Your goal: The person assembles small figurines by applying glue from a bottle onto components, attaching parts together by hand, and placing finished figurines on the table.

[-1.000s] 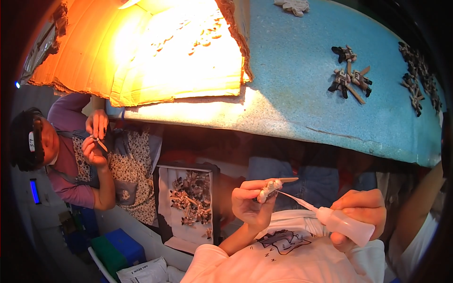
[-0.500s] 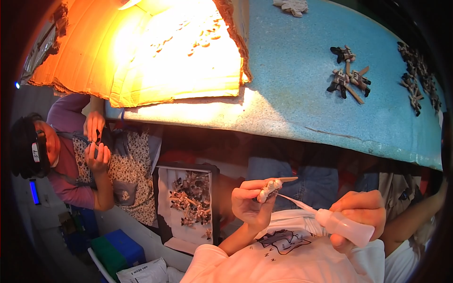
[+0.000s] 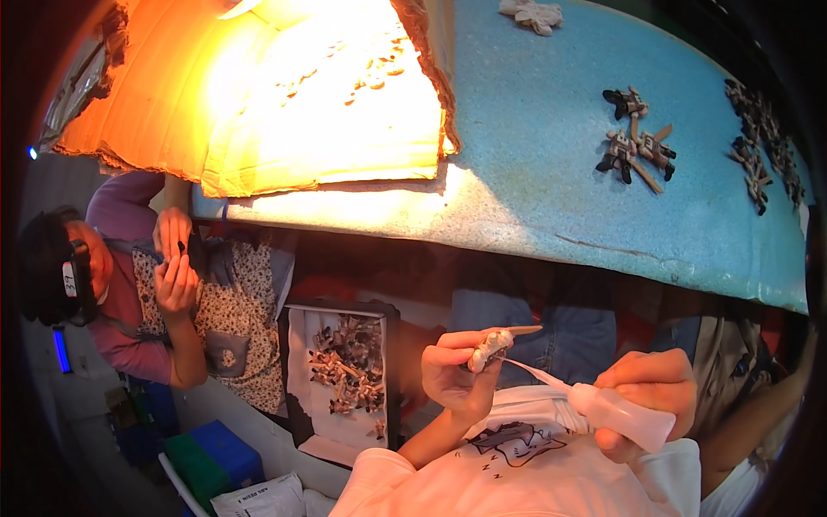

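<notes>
Between the fingers of my left hand (image 3: 457, 370) is a small pale figurine (image 3: 488, 351) with a tan flat stick (image 3: 524, 329) jutting out to the right. My right hand (image 3: 650, 392) grips a translucent white squeeze bottle (image 3: 622, 417), its long thin nozzle (image 3: 536, 372) pointing left. The nozzle tip is at the figurine's lower right side; whether it touches I cannot tell. Both hands are raised in front of my white shirt, below the table's near edge.
Several figurines with sticks (image 3: 637, 146) lie on the blue table (image 3: 534, 129), more (image 3: 762, 138) along its right edge. A lamp-lit cardboard box (image 3: 319, 168) stands at left. A tray (image 3: 345, 444) of figurines is beside my left arm. A co-worker (image 3: 181, 293) sits at left, handling a small dark piece.
The bottle in my right hand has shifted slightly left and down. My left hand and the figurine have barely moved. The co-worker's hands have come closer together.
</notes>
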### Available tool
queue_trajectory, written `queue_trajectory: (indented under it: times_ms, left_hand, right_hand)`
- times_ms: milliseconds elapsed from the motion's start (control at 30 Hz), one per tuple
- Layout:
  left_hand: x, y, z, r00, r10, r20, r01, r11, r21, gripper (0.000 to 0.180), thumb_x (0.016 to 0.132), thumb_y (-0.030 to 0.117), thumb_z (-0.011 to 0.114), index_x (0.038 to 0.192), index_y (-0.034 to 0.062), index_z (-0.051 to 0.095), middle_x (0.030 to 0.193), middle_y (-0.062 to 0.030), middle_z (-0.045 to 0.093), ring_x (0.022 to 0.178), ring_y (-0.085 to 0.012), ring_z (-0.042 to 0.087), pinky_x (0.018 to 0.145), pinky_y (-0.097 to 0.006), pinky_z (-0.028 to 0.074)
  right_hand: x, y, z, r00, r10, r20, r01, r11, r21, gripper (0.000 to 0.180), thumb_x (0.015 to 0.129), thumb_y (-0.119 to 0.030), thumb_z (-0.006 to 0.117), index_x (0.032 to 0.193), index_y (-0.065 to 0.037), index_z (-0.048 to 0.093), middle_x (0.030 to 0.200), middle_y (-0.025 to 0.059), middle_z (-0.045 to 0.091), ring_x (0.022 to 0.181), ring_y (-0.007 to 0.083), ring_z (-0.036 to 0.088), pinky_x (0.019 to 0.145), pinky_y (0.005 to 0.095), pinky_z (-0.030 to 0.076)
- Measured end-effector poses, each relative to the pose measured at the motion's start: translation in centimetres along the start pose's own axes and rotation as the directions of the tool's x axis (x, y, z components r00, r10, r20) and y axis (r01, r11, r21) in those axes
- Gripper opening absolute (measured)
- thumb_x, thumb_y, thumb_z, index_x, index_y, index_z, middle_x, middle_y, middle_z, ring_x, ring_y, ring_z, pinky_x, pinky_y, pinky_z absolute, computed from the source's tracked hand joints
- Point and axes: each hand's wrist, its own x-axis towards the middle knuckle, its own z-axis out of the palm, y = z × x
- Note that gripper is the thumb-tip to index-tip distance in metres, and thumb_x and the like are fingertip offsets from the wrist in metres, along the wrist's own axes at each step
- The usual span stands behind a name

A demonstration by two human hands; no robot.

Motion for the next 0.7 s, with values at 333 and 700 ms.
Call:
queue_trajectory:
  times_ms: [333, 700]
  left_hand:
    - [0.7, 0.5, -0.7, 0.997, -0.071, -0.006, 0.069, 0.982, -0.174, 0.028, 0.073, -0.015, 0.054, 0.092, 0.0022, 0.041, 0.095, -0.0193, 0.052, 0.085, -0.0242, 0.057, 0.070, -0.034, 0.053]
    - [6.5, 4.0, -6.0, 0.966, -0.141, -0.217, 0.139, 0.990, -0.027, 0.033, 0.078, -0.008, 0.048, 0.110, 0.0008, 0.042, 0.101, -0.0124, 0.050, 0.089, -0.0267, 0.058, 0.065, -0.036, 0.056]
  right_hand:
    - [0.1, 0.3, 0.6, 0.983, 0.013, -0.183, -0.047, 0.982, -0.183, 0.044, 0.080, -0.046, 0.052, 0.082, -0.003, 0.042, 0.072, 0.0077, 0.040, 0.041, 0.0082, 0.036, 0.035, 0.0170, 0.028]
    - [0.4, 1.7, -0.7, 0.886, 0.195, -0.421, -0.158, 0.980, 0.121, 0.048, 0.081, -0.045, 0.050, 0.079, 0.002, 0.040, 0.076, 0.0082, 0.037, 0.057, 0.0105, 0.041, 0.036, 0.0146, 0.031]
